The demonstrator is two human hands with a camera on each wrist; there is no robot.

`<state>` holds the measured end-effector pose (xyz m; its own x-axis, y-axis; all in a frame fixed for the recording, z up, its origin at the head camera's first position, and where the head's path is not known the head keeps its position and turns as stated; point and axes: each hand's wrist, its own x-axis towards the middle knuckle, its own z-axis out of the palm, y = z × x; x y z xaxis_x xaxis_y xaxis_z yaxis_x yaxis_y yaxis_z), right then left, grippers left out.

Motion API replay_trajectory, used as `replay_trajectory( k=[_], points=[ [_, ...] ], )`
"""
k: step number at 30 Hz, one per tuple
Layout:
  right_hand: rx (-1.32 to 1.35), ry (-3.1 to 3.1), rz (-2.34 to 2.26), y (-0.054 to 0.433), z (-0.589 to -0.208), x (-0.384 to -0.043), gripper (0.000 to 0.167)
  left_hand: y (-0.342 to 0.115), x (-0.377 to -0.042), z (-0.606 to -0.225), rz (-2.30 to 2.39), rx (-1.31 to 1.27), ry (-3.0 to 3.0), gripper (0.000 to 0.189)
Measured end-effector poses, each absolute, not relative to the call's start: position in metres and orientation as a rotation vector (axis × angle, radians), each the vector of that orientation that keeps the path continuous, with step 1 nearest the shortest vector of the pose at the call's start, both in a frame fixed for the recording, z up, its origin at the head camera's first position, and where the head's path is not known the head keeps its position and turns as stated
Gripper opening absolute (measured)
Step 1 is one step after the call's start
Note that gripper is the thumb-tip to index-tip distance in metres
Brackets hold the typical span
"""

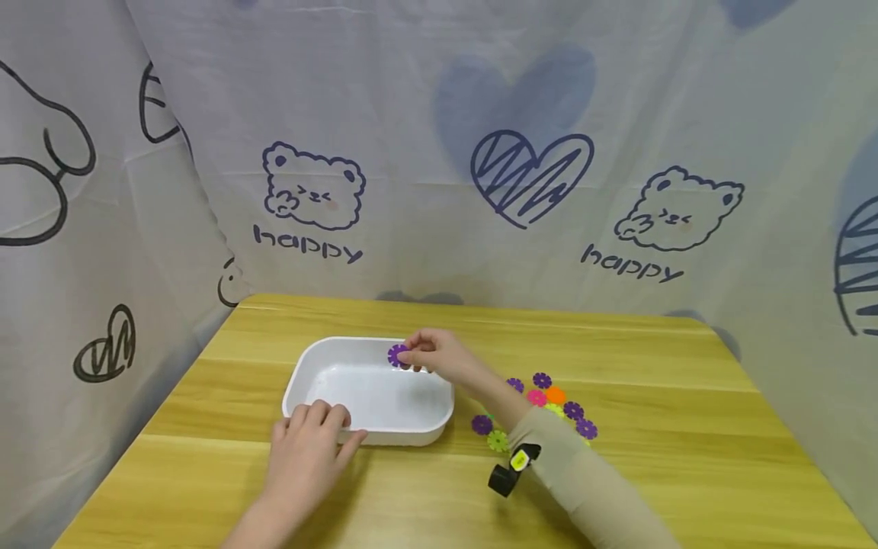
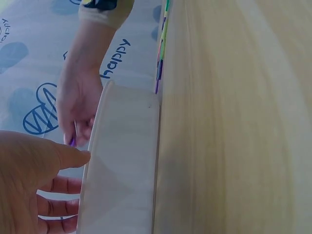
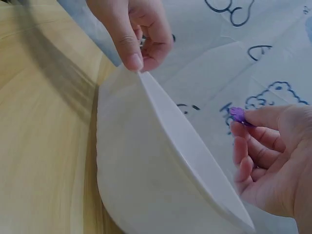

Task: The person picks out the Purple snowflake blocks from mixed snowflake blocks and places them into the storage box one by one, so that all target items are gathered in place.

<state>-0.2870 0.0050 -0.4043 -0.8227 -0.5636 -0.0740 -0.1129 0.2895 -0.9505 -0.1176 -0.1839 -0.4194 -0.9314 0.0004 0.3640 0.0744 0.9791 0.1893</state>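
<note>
A purple snowflake-shaped plastic disc (image 1: 395, 354) is pinched between the thumb and fingers of my right hand (image 1: 444, 356), above the far right part of a white rectangular basin (image 1: 411, 438). The right wrist view shows this disc (image 3: 237, 115) at the fingertips, higher than the basin's rim. My left hand (image 1: 309, 444) grips the near rim of the basin at its left, thumb outside and fingers over the inner side. No discs show on the visible part of the basin's floor. In the left wrist view the basin's outer wall (image 2: 124, 156) hides its inside.
More snowflake discs lie loose on the wooden table (image 1: 658, 427) right of the basin, among them a purple disc (image 1: 482, 425), a green disc (image 1: 498, 441) and an orange disc (image 1: 555, 395). My right forearm covers some. A printed cloth (image 1: 425, 267) hangs behind the table.
</note>
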Motion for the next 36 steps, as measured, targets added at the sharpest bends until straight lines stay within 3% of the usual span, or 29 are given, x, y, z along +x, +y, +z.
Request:
replay_trajectory(
  k=[28,36],
  points=[
    [-0.341,1.919,-1.469,-0.106,-0.441,-0.303,0.011,-0.189,-0.119,-0.424,-0.287,-0.065,-2.726,0.025],
    [-0.261,1.855,-1.445,-0.11,-0.439,-0.302,0.036,-0.19,-0.118,-0.423,-0.305,-0.057,-2.734,0.026]
  ],
)
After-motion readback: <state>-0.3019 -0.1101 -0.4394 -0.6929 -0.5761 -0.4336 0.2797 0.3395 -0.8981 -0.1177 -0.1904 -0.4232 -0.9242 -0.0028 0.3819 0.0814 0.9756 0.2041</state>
